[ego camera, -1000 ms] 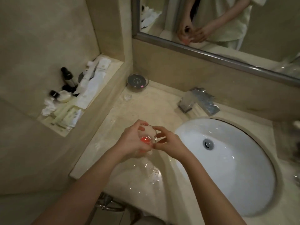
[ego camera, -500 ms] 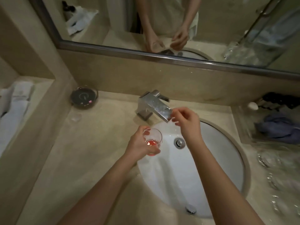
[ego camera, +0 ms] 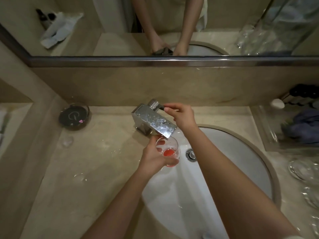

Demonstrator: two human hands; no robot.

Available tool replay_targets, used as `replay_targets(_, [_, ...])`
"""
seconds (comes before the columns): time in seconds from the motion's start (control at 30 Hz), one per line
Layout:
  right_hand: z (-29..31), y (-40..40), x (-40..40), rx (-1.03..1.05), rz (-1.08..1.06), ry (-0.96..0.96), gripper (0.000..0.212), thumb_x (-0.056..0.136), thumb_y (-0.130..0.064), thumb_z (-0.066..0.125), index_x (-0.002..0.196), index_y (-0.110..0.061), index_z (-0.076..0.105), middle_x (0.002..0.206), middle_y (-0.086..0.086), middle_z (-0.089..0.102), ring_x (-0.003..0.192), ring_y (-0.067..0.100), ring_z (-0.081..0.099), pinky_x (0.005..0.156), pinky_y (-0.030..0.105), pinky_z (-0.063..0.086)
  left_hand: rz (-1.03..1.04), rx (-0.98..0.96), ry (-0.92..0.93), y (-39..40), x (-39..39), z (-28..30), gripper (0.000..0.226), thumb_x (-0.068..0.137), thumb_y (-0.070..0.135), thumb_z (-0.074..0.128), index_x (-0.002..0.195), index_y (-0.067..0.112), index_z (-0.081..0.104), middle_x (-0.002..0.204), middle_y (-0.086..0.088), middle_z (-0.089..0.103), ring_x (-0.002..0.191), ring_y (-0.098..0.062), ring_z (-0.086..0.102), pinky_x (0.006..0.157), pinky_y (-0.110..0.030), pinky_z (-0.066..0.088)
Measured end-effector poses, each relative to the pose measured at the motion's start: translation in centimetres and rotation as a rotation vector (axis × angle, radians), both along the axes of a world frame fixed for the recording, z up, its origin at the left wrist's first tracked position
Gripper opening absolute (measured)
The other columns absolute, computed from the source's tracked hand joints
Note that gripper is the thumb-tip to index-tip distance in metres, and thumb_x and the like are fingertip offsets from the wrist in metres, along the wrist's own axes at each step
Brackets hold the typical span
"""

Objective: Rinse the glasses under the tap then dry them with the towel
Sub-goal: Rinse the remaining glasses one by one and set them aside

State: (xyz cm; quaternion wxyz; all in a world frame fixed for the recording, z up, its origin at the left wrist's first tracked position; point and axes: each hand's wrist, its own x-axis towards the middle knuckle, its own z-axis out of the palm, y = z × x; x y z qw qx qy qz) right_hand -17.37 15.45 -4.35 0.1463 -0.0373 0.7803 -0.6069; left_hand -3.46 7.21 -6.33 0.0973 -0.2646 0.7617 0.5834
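Under the tap's [ego camera: 155,120] spout, over the sink [ego camera: 241,169], the left hand [ego camera: 153,158] grips the glass [ego camera: 168,151]; the right hand [ego camera: 182,115] seems to pinch the tap's lever.

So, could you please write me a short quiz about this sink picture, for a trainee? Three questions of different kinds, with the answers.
1. True or false: the left hand holds a glass with a red rest at its bottom.
2. Multiple choice: where is the right hand? A) in the basin B) at the tap handle C) on the towel
3. Fill in: the glass is held just under the spout of the ____.

Key
1. True.
2. B; the fingers reach the handle on top of the tap.
3. Tap; the glass is over the sink, left of the drain.
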Motion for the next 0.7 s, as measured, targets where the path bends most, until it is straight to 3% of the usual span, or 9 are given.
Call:
replay_targets(0.17, [-0.2,0.0,-0.9,0.009,0.029,0.02,0.02,0.087,-0.011,0.069,0.107,-0.008,0.073,0.094,-0.004,0.067,0.075,-0.006,0.055,0.067,0.014,0.042,0.029,0.007,-0.013,0.5,-0.6,-0.2,0.082,0.055,0.01,0.094,0.119,0.029,0.047,0.106,0.017,0.056,0.096,-0.01,0.057,0.075,-0.024,0.047])
replay_targets(0.3, [-0.7,-0.1,-1.4,-0.006,0.018,0.008,0.019,0.088,-0.01,0.068,0.106,-0.006,0.074,0.096,0.001,0.069,0.082,0.004,0.057,0.074,0.022,0.042,0.041,0.018,-0.003,0.6,-0.8,-0.3,0.078,0.057,0.007,0.093,0.116,0.027,0.047,0.103,0.018,0.055,0.092,-0.006,0.055,0.067,-0.015,0.045])
replay_targets(0.5, [-0.8,-0.1,-2.1,-0.008,0.036,0.004,0.02,0.089,-0.01,0.066,0.107,-0.006,0.073,0.096,0.0,0.067,0.083,0.003,0.056,0.068,0.015,0.041,0.069,0.064,0.015,0.5,-1.1,-0.4,0.08,0.048,0.012,0.094,0.113,0.025,0.051,0.109,0.006,0.058,0.088,-0.007,0.057,0.065,-0.015,0.048])
replay_targets(0.6, [-0.6,-0.2,-2.1,0.003,0.042,-0.007,0.02,0.089,-0.011,0.066,0.108,-0.006,0.072,0.095,0.0,0.067,0.079,0.0,0.056,0.067,0.016,0.042,0.094,0.084,0.047,0.3,-1.2,-0.6,0.081,0.044,0.018,0.091,0.115,0.021,0.054,0.112,0.002,0.061,0.088,-0.01,0.059,0.076,-0.022,0.05])
replay_targets(0.7, [-0.7,0.6,-1.6,0.011,0.018,-0.033,0.019,0.09,-0.019,0.066,0.106,-0.008,0.072,0.094,0.001,0.067,0.08,0.005,0.058,0.077,0.027,0.048,0.108,0.101,0.066,0.2,-1.1,-1.1,0.083,0.043,0.022,0.092,0.117,0.023,0.056,0.115,0.002,0.063,0.096,-0.012,0.062,0.086,-0.03,0.052])
